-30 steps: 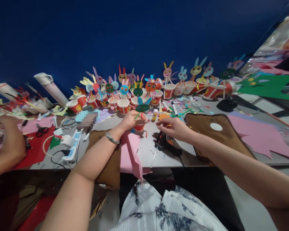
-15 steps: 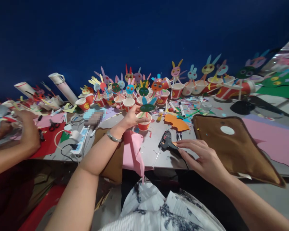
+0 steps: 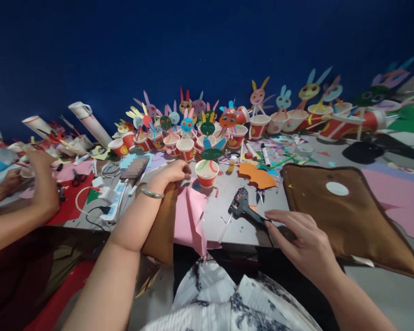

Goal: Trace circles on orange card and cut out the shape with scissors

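Observation:
My left hand [image 3: 176, 172] is just left of a red-and-white paper cup [image 3: 207, 179], empty, with its fingers loosely bent and a small gap to the cup. Upright on the table, the cup has a dark green paper bunny face [image 3: 212, 153] with blue ears at its back rim, and coloured strips inside. My right hand [image 3: 301, 239] hovers with fingers stretched out by the handle end of a black hot glue gun [image 3: 242, 203]. Whether the fingertips touch the handle I cannot tell. The gun lies on its side, wire stand toward the front edge.
Several cups with paper bunnies [image 3: 186, 125] line the back. Pink sheet [image 3: 189, 216], orange paper [image 3: 257, 175], markers [image 3: 265, 155] and a brown cushion [image 3: 334, 207] lie around. At left are a power strip [image 3: 116, 202], scissors [image 3: 77, 177] and a co-worker's arms [image 3: 43, 188].
My left hand has let go of the cup and drawn back to its left, leaving the cup standing. My right hand has shifted slightly right and down by the glue gun.

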The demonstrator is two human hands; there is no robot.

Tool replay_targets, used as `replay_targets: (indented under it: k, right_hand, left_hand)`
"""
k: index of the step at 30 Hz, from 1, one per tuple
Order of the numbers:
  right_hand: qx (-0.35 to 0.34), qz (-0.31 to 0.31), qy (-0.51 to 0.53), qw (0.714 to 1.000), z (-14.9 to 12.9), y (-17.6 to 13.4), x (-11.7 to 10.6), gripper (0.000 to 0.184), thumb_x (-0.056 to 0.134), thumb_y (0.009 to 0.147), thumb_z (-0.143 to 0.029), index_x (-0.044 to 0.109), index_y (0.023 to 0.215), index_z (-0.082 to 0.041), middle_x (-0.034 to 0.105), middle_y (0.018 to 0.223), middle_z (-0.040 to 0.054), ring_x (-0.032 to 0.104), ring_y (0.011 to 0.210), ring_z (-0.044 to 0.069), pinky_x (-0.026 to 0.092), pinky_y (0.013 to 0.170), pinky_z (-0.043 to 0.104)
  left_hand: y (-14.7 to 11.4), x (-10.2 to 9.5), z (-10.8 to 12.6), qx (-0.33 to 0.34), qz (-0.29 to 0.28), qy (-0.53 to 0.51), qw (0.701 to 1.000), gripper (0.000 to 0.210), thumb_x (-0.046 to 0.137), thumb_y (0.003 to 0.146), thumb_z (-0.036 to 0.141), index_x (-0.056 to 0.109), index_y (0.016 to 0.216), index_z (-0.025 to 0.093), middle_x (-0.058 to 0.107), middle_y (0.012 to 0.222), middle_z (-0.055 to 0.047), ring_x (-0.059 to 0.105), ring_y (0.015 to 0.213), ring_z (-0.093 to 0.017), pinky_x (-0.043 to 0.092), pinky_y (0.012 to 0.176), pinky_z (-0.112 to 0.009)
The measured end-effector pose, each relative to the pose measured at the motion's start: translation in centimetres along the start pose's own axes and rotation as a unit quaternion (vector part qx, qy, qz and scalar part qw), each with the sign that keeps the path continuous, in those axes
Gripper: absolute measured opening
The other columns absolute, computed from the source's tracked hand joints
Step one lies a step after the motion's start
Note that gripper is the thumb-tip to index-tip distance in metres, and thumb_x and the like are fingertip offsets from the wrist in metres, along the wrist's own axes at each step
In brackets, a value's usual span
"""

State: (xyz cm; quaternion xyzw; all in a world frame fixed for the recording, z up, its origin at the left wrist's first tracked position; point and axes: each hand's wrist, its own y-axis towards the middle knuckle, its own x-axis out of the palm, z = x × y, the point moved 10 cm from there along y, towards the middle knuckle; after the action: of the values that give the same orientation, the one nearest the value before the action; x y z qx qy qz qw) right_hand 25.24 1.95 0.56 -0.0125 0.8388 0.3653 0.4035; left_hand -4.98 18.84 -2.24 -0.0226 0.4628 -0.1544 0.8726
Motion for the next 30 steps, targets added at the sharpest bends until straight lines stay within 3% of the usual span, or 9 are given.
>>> replay_targets:
  k: [5, 11, 21, 25, 30]
  right_hand:
    - [-0.021, -0.019, -0.005, 1.0, -0.7, 0.7, 1.3, 0.009, 0.063, 0.094, -0.022, 0.065, 0.103, -0.023, 0.076, 0.1, 0.0055, 0.072, 0.092, 0.024, 0.049, 0.083, 0.04]
    - [-0.026, -0.035, -0.013, 0.999, -0.7, 0.3, 2.1, 0.009, 0.061, 0.096, -0.022, 0.064, 0.104, -0.023, 0.076, 0.102, 0.0062, 0.072, 0.093, 0.023, 0.048, 0.084, 0.039]
    - [-0.018, -0.045, -0.037, 0.998, -0.7, 0.1, 2.3, 0.008, 0.058, 0.097, -0.026, 0.064, 0.102, -0.023, 0.076, 0.1, 0.0062, 0.071, 0.093, 0.023, 0.048, 0.084, 0.038]
    - [-0.006, -0.045, -0.066, 0.997, -0.4, 0.4, 2.6, 0.013, 0.056, 0.098, -0.03, 0.065, 0.103, -0.022, 0.075, 0.103, 0.0075, 0.07, 0.095, 0.024, 0.047, 0.083, 0.039]
    - [0.023, -0.097, -0.131, 0.986, 0.4, 0.8, 3.8, 0.025, 0.058, 0.095, -0.038, 0.066, 0.111, -0.021, 0.073, 0.109, 0.0097, 0.068, 0.098, 0.028, 0.044, 0.082, 0.04]
  left_hand:
    - [-0.1, 1.2, 0.4, -0.021, -0.029, 0.018, 0.999, 0.013, 0.076, 0.069, 0.021, 0.07, 0.079, 0.015, 0.072, 0.075, -0.002, 0.061, 0.064, -0.014, 0.041, 0.058, -0.024]
    - [-0.1, 1.3, 0.7, -0.028, -0.017, 0.046, 0.998, 0.006, 0.072, 0.067, 0.013, 0.069, 0.073, 0.014, 0.068, 0.067, -0.001, 0.055, 0.06, -0.012, 0.039, 0.059, -0.025]
    - [0.2, 1.8, 1.3, 0.0, -0.022, 0.037, 0.999, 0.004, 0.071, 0.069, 0.016, 0.068, 0.072, 0.013, 0.067, 0.067, -0.001, 0.056, 0.061, -0.012, 0.039, 0.057, -0.023]
    - [0.3, 1.5, 1.5, 0.003, -0.003, 0.038, 0.999, 0.006, 0.072, 0.068, 0.016, 0.066, 0.066, 0.014, 0.062, 0.06, 0.001, 0.052, 0.058, -0.011, 0.038, 0.055, -0.023]
    - [0.7, 1.5, 1.1, -0.003, 0.007, 0.039, 0.999, 0.008, 0.072, 0.066, 0.014, 0.065, 0.062, 0.014, 0.061, 0.057, 0.0, 0.052, 0.056, -0.012, 0.04, 0.057, -0.025]
